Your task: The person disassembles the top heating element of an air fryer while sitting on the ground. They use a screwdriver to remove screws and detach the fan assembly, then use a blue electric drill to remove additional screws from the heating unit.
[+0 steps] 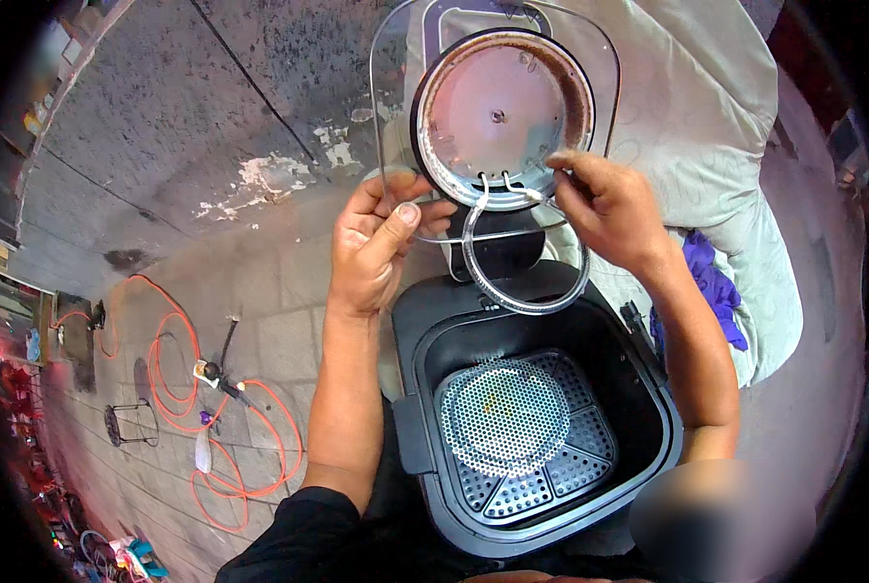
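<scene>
A round metal housing (pixel 498 107) with a dark rim and rusty stains stands tilted above an air fryer basket (pixel 417 486). Two white-sleeved wires come from its lower edge, joined to a ring-shaped heating element (pixel 527 303) hanging over the basket's far end. Around the housing runs a thin rounded-square frame (pixel 374 87), possibly a clear lid's rim. My left hand (pixel 381 243) grips the frame's lower left corner, fingers by the housing. At the housing's lower right edge, my right hand (pixel 609 209) is closed in a pinch; what it holds is hidden. A perforated round metal disc (pixel 503 418) lies inside the basket.
A pale cloth cover (pixel 707 117) drapes behind and to the right, with a purple cloth (pixel 712 291) on it. An orange hose or cable (pixel 294 428) coils on the paved floor at left, near a small black wire stand (pixel 128 425). A worn grey wall (pixel 211 107) rises beyond.
</scene>
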`<action>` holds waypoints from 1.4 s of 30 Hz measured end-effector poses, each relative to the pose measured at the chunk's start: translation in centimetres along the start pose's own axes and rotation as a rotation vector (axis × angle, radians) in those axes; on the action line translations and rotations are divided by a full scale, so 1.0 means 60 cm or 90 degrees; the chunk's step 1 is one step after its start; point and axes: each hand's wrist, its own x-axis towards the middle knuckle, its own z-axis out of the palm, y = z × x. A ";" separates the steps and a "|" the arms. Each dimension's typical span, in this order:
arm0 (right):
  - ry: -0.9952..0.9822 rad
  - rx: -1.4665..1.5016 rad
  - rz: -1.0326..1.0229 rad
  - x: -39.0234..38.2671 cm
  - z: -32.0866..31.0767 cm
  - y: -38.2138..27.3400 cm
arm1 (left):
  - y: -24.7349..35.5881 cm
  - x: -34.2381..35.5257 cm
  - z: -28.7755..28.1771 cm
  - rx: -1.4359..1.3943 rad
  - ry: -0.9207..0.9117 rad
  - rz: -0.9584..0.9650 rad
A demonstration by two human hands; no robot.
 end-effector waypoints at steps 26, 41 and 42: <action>-0.006 0.065 0.226 -0.012 0.000 -0.031 | -0.004 0.003 0.007 -0.022 -0.017 -0.013; -0.050 -0.032 0.213 -0.016 -0.008 -0.031 | -0.015 0.003 0.000 -0.039 0.046 -0.029; -0.052 -0.028 0.212 -0.016 -0.007 -0.028 | -0.016 0.003 -0.001 -0.039 0.049 -0.030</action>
